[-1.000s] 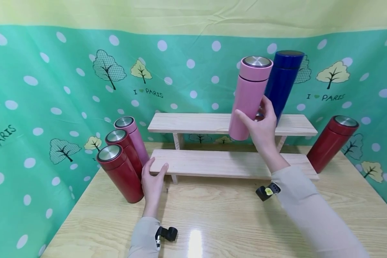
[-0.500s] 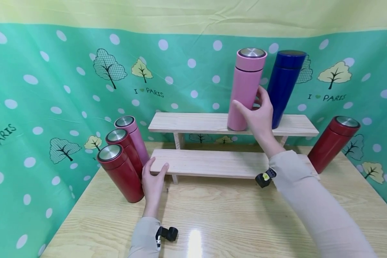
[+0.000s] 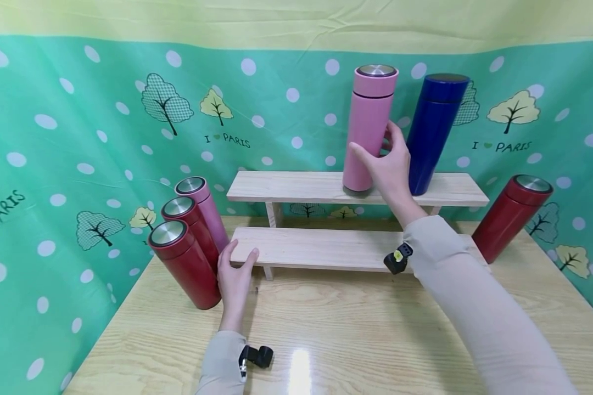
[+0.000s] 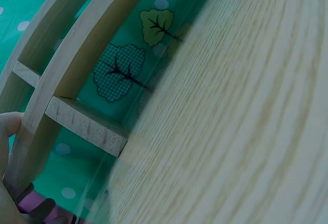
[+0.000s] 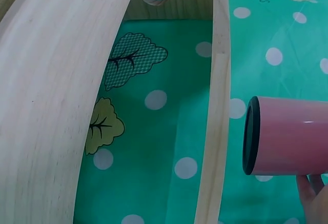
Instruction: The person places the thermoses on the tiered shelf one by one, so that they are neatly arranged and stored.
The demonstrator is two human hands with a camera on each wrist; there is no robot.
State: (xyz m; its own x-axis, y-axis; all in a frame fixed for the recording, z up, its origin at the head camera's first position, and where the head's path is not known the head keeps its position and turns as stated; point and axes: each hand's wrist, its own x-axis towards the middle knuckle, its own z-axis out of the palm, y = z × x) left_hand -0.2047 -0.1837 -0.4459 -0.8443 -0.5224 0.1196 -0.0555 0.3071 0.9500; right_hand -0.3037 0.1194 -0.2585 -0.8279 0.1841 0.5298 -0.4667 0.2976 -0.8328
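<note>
My right hand (image 3: 392, 164) grips a pink thermos bottle (image 3: 365, 137) around its lower half, roughly upright over the upper board of a two-tier wooden shelf (image 3: 296, 186). In the right wrist view the dark base of the thermos (image 5: 251, 136) shows a gap from the board's edge (image 5: 215, 106). Just right of that hand, a blue thermos bottle (image 3: 435, 131) stands on the same board. My left hand (image 3: 234, 280) holds the left end of the lower board (image 3: 306, 249), thumb on the front edge. Its fingers are partly hidden in the left wrist view.
Left of the shelf, two red thermos bottles (image 3: 188, 269) and a pink one (image 3: 210, 211) stand on the wooden table (image 3: 316, 318). One more red bottle (image 3: 511, 219) stands by the shelf's right end. A green patterned cloth (image 3: 296, 109) hangs behind.
My right hand has carried the pink thermos up, leftward and back over the upper board, away from the blue one. The left hand has stayed on the shelf end.
</note>
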